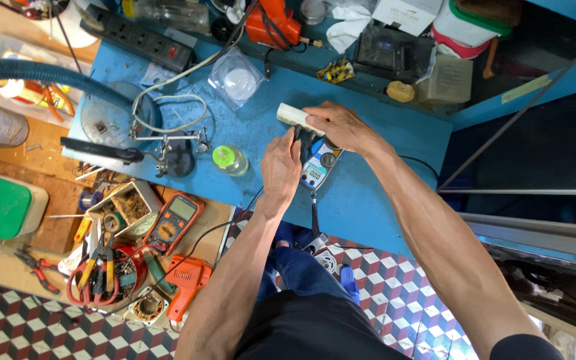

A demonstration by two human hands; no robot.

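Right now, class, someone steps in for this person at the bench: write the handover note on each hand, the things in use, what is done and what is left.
Left hand: fingers on the upper end of the blue clamp meter.
Right hand: gripping a cream rectangular part just above the meter.
Meter lies on the blue bench, its display lit, reading too small to tell.
Orange multimeter lies unused on the lower shelf to the left.
Done: meter switched on, part brought against it.
Left: cannot tell whether a reading has been taken.
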